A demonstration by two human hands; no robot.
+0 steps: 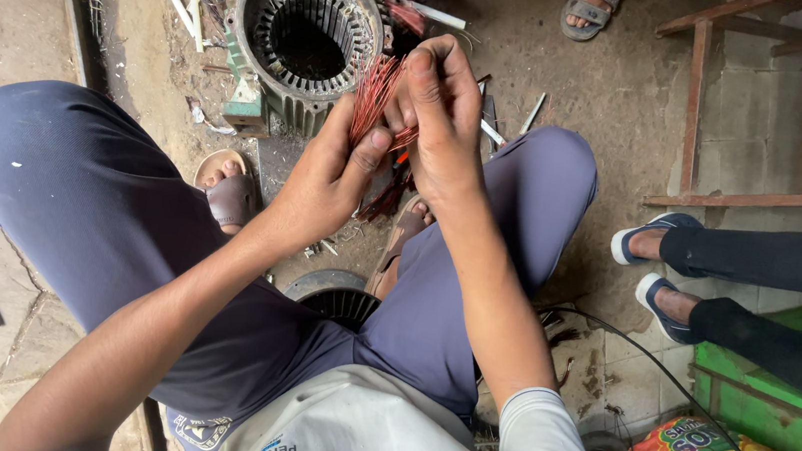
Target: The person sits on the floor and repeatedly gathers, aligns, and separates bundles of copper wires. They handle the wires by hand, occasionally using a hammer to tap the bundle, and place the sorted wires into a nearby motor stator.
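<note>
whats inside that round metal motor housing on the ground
Inside the motor housing there is a ring of slotted stator teeth around a dark hollow core. The near right edge is covered by the bundle of red wire held by the left hand and right hand.

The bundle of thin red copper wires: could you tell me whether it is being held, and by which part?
Both hands hold the bundle of thin red copper wires: left hand at its lower end, right hand alongside.

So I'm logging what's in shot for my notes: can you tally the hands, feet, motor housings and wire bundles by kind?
Hands: 2, left hand, right hand
Feet in footwear: 5
Motor stator housing: 1
Red wire bundle: 1
Total: 9
</note>
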